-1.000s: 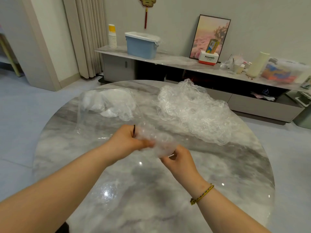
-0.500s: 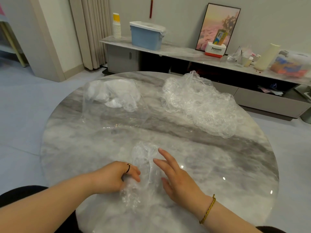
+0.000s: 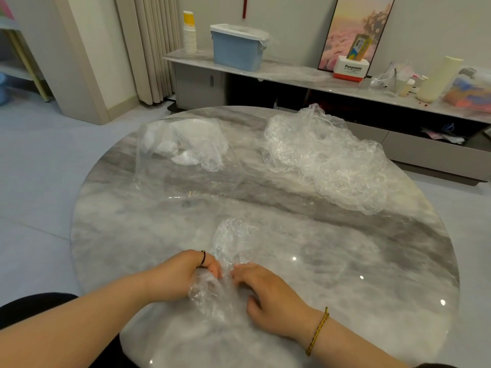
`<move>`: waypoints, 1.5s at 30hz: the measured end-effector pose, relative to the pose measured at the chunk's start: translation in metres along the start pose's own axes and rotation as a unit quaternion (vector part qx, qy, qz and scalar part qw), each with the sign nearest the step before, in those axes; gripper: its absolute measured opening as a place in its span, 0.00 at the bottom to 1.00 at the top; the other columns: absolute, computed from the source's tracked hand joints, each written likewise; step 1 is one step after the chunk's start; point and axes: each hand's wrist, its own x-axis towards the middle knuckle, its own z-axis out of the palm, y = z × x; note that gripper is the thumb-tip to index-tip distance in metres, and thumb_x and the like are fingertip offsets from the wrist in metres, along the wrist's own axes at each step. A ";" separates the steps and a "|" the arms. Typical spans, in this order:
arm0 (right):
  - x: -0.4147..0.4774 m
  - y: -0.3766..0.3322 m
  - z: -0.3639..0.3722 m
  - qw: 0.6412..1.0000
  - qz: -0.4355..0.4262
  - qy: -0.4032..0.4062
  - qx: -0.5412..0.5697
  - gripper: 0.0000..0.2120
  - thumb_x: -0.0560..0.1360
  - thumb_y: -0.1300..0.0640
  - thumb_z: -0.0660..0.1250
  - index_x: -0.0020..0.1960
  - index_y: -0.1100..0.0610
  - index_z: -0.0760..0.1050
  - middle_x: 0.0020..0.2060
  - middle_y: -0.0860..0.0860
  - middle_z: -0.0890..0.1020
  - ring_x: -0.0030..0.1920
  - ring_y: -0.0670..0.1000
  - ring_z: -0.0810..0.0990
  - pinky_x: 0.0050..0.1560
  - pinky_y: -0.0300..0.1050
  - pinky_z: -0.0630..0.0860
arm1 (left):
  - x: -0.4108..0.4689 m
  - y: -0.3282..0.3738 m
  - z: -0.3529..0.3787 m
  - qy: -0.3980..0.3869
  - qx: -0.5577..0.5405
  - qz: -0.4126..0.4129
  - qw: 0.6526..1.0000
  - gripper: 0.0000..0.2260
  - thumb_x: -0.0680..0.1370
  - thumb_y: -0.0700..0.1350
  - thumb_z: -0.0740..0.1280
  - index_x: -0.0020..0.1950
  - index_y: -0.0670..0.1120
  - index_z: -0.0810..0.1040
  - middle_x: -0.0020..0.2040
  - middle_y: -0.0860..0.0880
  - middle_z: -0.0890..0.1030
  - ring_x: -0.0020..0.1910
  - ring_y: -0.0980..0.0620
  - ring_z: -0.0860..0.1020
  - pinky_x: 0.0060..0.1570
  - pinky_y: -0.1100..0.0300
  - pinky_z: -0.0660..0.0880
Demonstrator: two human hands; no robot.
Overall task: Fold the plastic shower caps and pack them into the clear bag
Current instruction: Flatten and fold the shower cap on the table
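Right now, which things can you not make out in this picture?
All in the head view:
- Right hand: whether its grip pinches or only presses the cap; its fingertips sit in crinkled plastic.
- Left hand: it holds the cap, but its fingertips are hidden under the knuckles.
- Pile: number of caps; the clear layers blend.
- Bag: count of white contents; overlapping and small.
- Table: near edge cut off by arms and frame.

One shower cap point(image 3: 233, 243), one bag point(image 3: 186, 168), one pile point(image 3: 326, 160).

Your left hand point(image 3: 183, 274): fingertips hidden under cap point(image 3: 232, 245). Bag point(image 3: 186, 144) contents a white blur. Forearms point(image 3: 79, 330) cut by lower edge.
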 end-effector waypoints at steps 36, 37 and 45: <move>0.044 0.000 0.015 0.938 0.213 0.111 -0.251 0.21 0.56 0.54 0.68 0.50 0.51 0.81 0.53 0.50 0.82 0.45 0.51 0.84 0.41 0.42 0.79 | 0.050 0.032 0.018 0.276 0.382 0.060 0.880 0.39 0.66 0.62 0.35 0.71 0.40 0.40 0.73 0.49 0.40 0.70 0.51 0.37 0.61 0.68 0.24; 0.044 0.000 0.015 0.936 0.217 0.093 -0.261 0.19 0.61 0.54 0.60 0.47 0.51 0.83 0.51 0.49 0.83 0.46 0.51 0.84 0.42 0.43 0.79 | 0.050 0.031 0.017 0.268 0.390 0.054 0.880 0.39 0.66 0.62 0.33 0.71 0.41 0.39 0.72 0.50 0.38 0.70 0.53 0.36 0.61 0.66 0.23; 0.047 0.005 0.009 0.931 0.262 0.033 -0.253 0.21 0.67 0.51 0.52 0.44 0.50 0.84 0.48 0.47 0.84 0.49 0.49 0.83 0.45 0.45 0.79 | 0.058 0.035 0.010 0.221 0.387 0.034 0.894 0.43 0.65 0.61 0.27 0.75 0.40 0.46 0.72 0.50 0.40 0.74 0.52 0.41 0.63 0.63 0.26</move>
